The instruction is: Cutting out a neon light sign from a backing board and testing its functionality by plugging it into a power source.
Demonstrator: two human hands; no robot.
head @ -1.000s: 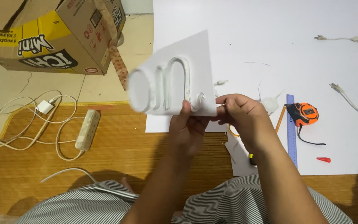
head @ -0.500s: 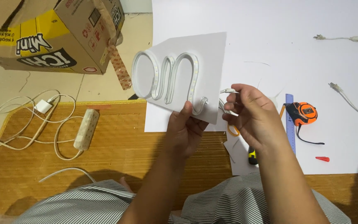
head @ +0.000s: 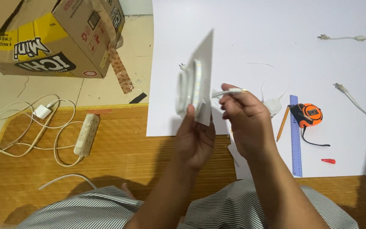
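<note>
Gripped white card [head: 203,63] with looped light strip [head: 188,87] edge-on in left hand [head: 195,138], pinched strip's lead wire [head: 227,92] in right hand [head: 244,121], above white sheet [head: 276,38], tape measure [head: 308,115] right.

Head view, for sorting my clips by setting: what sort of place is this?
Probably a home floor used as a makeshift craft spot: a woven mat, a cardboard box, a power strip, and a white sheet with a tape measure and ruler.
</note>
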